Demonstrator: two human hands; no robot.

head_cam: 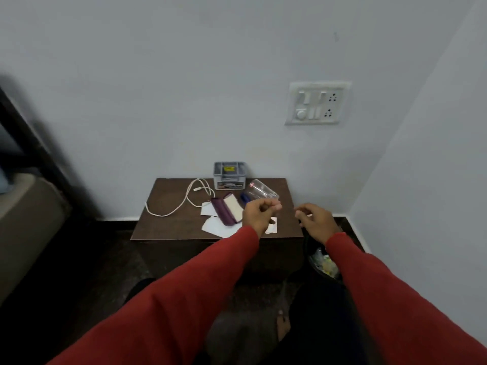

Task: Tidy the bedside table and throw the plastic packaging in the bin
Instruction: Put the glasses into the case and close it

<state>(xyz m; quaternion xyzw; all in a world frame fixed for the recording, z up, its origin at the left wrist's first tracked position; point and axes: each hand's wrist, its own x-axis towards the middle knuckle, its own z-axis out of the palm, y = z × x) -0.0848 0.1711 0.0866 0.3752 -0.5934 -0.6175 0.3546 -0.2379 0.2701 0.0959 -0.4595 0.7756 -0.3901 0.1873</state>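
A: Where's the plastic packaging right now?

B: It's the clear piece at the back right of the bedside table, lifted off the top. The left hand has its near edge pinched between thumb and curled fingers. The rest sticks up and away toward the wall, leaning a bit left.

A: And the bin?

B: On the floor just beside the table's right side, low and close to the person. There's already rubbish in it. So from the grip, the bin lies right and down.

A: Which hand is nearer to it?

B: The right hand. It hovers over the table's right edge, almost above the bin, fingers loosely curled. It looks empty, touching nothing I can make out.

A: So pass it across, or swing the left arm over?

B: Either would work, I'd judge. The hands are near each other, so a handover is short. Swinging the left arm right and dropping it in seems simpler.

A: What's left on the table?

B: A white cable, a purple case lying open, some white papers, a blue thing I can't identify, and a small grey box against the wall. Those are not yet tidied.
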